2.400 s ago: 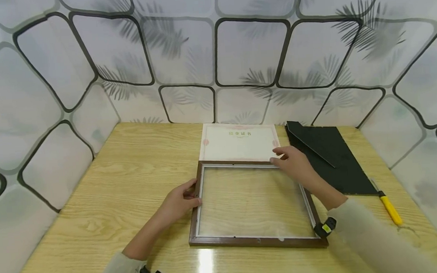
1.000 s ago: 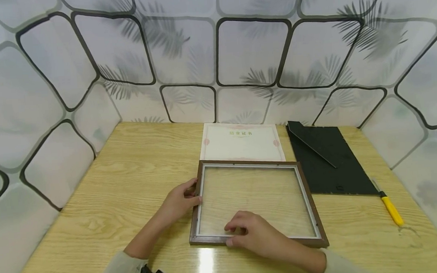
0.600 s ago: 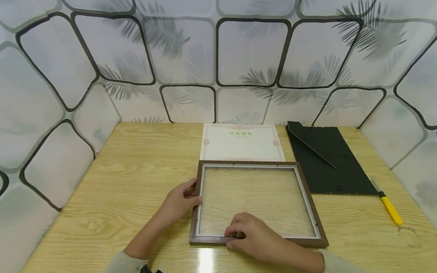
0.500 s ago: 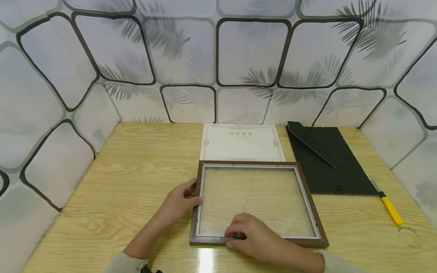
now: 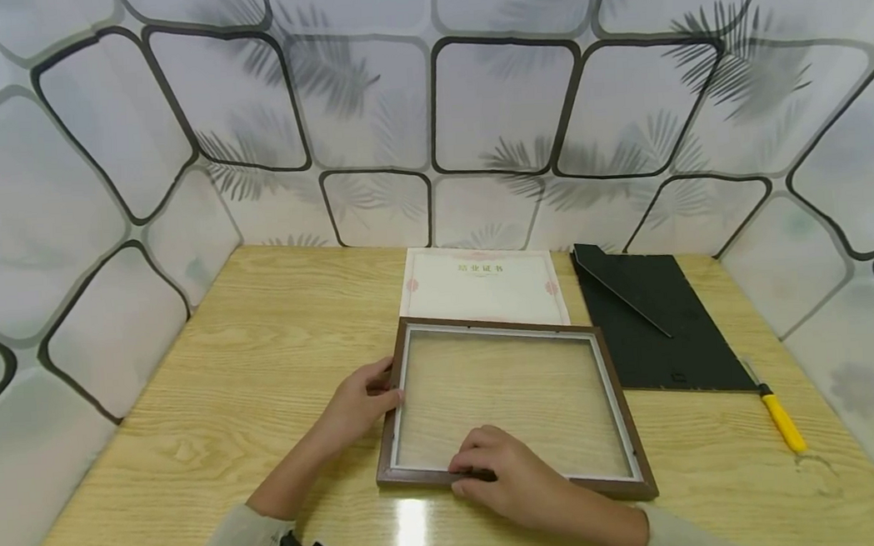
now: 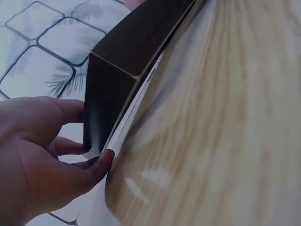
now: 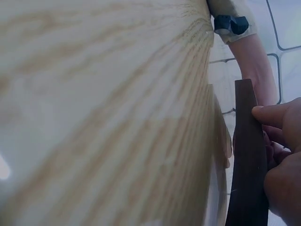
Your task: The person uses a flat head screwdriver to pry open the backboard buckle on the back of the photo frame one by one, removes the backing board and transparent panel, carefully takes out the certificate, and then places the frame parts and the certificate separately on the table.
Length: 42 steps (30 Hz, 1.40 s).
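A brown picture frame (image 5: 627, 412) with a white inner lip and a clear pane lies before me, the wood grain showing through it. My left hand (image 5: 353, 407) grips its left bar, fingers on the outer side and thumb at the inner edge. In the left wrist view, the thumb (image 6: 101, 165) lies at the white lip and the fingers bear on the dark bar. My right hand (image 5: 509, 476) pinches the near bar left of its middle, fingers inside and thumb outside. The right wrist view shows that dark bar (image 7: 249, 165) between the fingers and thumb.
A cream certificate (image 5: 483, 291) lies behind the frame, its near edge at the far bar. Right of it is a black backing board (image 5: 679, 308) with a folded stand. A yellow-handled tool (image 5: 783, 423) lies at the right. Patterned cloth walls (image 5: 373, 210) border the wooden table (image 5: 260, 334).
My right hand has come from the far bar to the near bar and closed its fingers on it. The frame has just shifted very slightly. The left hand keeps its grip.
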Motion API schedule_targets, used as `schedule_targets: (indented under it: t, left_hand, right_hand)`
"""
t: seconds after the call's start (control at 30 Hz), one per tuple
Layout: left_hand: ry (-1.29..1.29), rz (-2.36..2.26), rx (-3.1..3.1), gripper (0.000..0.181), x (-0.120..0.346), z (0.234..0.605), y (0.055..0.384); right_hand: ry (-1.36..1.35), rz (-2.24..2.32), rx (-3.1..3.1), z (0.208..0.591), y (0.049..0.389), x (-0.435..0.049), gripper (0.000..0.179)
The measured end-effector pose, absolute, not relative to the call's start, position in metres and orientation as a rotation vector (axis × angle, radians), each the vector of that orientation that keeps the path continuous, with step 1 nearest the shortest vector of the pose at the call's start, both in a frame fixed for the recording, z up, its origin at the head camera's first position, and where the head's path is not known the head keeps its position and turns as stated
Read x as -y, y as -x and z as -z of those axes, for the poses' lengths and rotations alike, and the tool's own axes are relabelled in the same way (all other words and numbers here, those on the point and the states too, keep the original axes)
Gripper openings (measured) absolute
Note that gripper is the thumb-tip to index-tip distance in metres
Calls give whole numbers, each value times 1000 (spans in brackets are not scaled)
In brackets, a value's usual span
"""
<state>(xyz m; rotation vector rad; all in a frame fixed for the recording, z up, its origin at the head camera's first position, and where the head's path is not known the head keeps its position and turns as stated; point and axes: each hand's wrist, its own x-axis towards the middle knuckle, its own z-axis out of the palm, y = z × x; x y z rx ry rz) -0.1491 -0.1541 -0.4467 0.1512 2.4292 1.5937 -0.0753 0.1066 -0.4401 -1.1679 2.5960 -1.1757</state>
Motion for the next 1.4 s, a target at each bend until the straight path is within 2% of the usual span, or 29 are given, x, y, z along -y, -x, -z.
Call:
schedule_targets:
  t: [0.57,1.07,1.4]
  left_hand:
    - [-47,-1991,-2082,61,149,454,151]
    - [78,-2161,-1825,74,142,451,152]
    - [-21,-2244,-1618,79,147,453,154]
  right_hand:
    - [1040,1290,-2526,436,78,-109,11]
    - [905,1318,-2596,430,88,-114,22]
    - [1018,1170,-2838,426,95,-110,12]
